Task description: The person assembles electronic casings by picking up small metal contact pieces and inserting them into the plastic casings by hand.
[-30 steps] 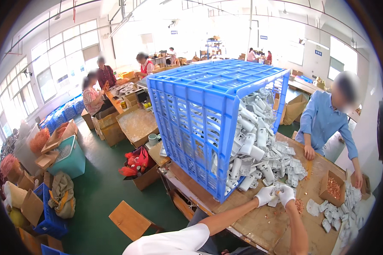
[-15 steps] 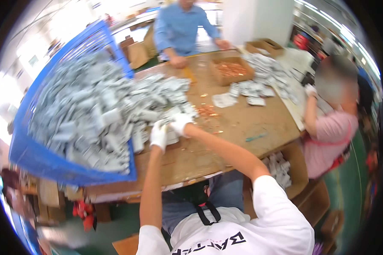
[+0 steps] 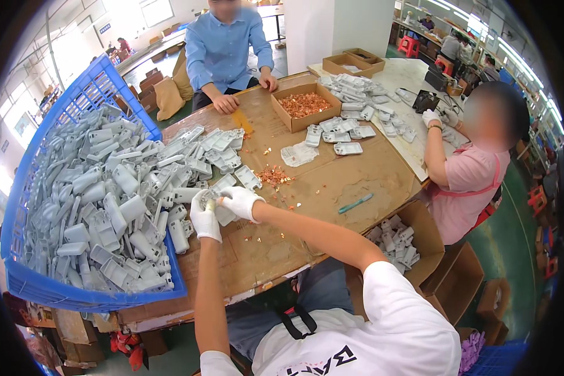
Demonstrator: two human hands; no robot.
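Both of my hands wear white gloves and meet over the near edge of the heap of parts. My left hand grips a light grey plastic casing, its fingers curled round the far side. From the right, my right hand has its fingers closed against the same casing; any small piece between them is hidden. Loose grey casings lie heaped just beyond and to the left. Right beside my hands is a scatter of small copper-coloured pieces on the cardboard-covered table.
A blue crate of casings lies tipped at left. A cardboard box holds copper pieces; finished-looking casings lie near it. A teal pen-like tool rests at right, above a carton. Two people are at the table.
The view has shifted and sharpened, so the scene sits lower and further left. My hands remain together at the casing heap's edge. The person opposite has drawn their hands closer together.
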